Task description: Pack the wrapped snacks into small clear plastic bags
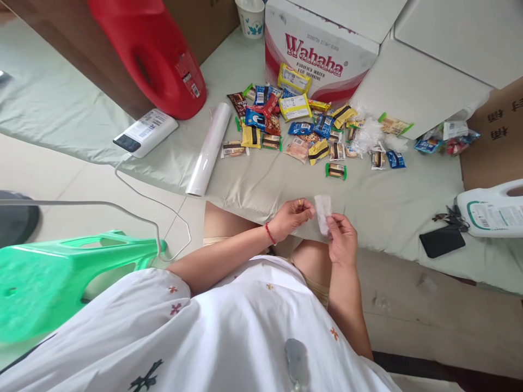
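Observation:
Just above my lap, my right hand (342,239) pinches a small whitish, flat packet (323,211) between thumb and fingers and holds it upright. What the packet contains cannot be made out. Beside it, my left hand (291,219) has its fingertips pinched together close to the packet's left edge; anything between them is too small to tell. Beyond my hands, a pile of small wrapped snacks (300,128) in yellow, blue, red and green wrappers lies on the pale sheet (261,188). A roll of clear film (209,149) lies left of the pile.
Behind the snacks stands a Wahaha carton (318,54). At left are a red jug (153,60), a white power bank (147,132) with a cable, and a green stool (53,277). At right lie a black phone (442,242), keys (451,216) and a white bottle (492,209).

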Available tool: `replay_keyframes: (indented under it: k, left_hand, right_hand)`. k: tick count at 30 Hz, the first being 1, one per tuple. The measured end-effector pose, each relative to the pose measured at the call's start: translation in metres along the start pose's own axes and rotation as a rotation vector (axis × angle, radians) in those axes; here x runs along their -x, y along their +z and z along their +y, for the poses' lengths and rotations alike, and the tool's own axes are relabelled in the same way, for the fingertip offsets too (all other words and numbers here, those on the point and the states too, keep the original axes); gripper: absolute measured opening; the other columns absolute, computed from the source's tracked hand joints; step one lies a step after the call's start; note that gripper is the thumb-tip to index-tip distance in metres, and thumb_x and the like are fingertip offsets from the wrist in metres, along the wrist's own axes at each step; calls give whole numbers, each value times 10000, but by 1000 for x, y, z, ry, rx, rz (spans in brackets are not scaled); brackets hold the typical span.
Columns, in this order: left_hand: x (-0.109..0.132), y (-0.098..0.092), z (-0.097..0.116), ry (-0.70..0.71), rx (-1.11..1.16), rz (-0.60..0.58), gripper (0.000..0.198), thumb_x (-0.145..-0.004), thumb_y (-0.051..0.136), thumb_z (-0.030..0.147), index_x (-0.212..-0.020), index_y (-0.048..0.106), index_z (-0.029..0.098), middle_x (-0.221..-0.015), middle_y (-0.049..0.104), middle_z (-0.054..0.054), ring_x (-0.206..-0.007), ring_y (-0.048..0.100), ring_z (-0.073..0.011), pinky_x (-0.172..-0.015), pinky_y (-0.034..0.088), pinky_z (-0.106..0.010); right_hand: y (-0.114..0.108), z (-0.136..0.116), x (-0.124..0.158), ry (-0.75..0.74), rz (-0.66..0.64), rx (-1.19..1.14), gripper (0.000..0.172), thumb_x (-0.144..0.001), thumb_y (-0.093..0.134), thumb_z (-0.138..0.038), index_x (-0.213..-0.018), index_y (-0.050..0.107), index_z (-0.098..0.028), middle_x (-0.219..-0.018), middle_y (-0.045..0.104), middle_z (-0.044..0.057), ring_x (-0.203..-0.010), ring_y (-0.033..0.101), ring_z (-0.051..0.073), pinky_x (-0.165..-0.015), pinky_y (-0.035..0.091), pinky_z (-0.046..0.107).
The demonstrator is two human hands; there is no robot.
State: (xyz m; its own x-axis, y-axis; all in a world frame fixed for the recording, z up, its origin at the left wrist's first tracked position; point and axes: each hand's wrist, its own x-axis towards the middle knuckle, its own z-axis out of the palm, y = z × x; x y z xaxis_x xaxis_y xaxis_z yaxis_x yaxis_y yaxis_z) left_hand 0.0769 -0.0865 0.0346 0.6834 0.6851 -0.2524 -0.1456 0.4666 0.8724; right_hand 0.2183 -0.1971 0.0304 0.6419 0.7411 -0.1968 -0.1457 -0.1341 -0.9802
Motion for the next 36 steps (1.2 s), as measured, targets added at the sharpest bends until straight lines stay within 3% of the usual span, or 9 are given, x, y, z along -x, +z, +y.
replay_keyframes:
  k: [6,11,17,23,27,29,32,34,36]
  left_hand:
    - [7,-3,6,-32,27,4,561,-722,816,659,-817,564,167,-751,605,18,-545,428,-43,-498,243,-218]
    - [7,13,5,-84,-29,-102,553,-707,828,649,-803,575,167,-655,550,53,-531,392,-45,-512,251,-231]
    - [3,4,1,-105,106,-60,498,-671,878,534,-784,560,168,-674,619,26,-521,427,-45,-514,242,-223]
    - [1,-4,-1,-170,228,-28,440,-618,908,397,-760,558,172,-746,619,22,-669,584,-91,-629,435,-220]
    - [1,-3,-4,-192,215,-25,492,-683,863,505,-828,506,199,-802,586,22,-733,630,-129,-666,481,-254]
    - [5,-3,-4,-63,14,86,484,-746,814,562,-902,521,210,-876,598,-1,-785,626,-147,-661,479,-262]
    - [16,-1,-4,344,-441,233,451,-814,778,578,-980,585,207,-1008,633,-63,-902,602,-184,-759,502,-319]
    - [23,4,-4,552,-673,122,466,-823,770,619,-982,639,201,-1032,661,-99,-954,602,-219,-861,500,-377]
    - [27,12,-6,606,-773,-46,525,-802,761,688,-974,678,200,-1018,688,-117,-971,607,-249,-912,484,-415]
  right_hand:
    - [-11,4,-1,16,127,-144,415,-650,916,-511,-876,717,-225,-786,673,-23,-705,587,125,-647,457,253]
    - [-1,5,12,-32,10,-61,345,-694,914,-455,-857,741,-206,-786,682,-15,-723,575,118,-696,461,258]
    - [-16,-1,11,94,122,-257,404,-637,941,-479,-829,699,-218,-718,605,-50,-614,498,81,-548,392,213]
    - [-25,-4,13,163,128,-286,423,-595,962,-462,-792,686,-209,-666,530,-63,-574,439,63,-482,344,188]
    - [-21,-8,19,193,127,-253,444,-574,970,-465,-797,690,-203,-653,506,-69,-540,388,44,-431,279,164]
    - [-20,-12,21,201,133,-254,462,-558,976,-465,-795,681,-201,-651,500,-74,-524,366,34,-414,258,153]
    - [-17,-20,24,197,163,-252,490,-556,973,-486,-810,665,-202,-658,515,-75,-502,350,24,-397,246,142]
    - [-12,-24,27,188,177,-231,497,-575,964,-505,-826,660,-203,-660,529,-73,-492,348,21,-389,247,141]
    - [-6,-27,29,177,162,-209,492,-605,951,-522,-837,656,-204,-664,546,-68,-488,357,23,-385,252,143]
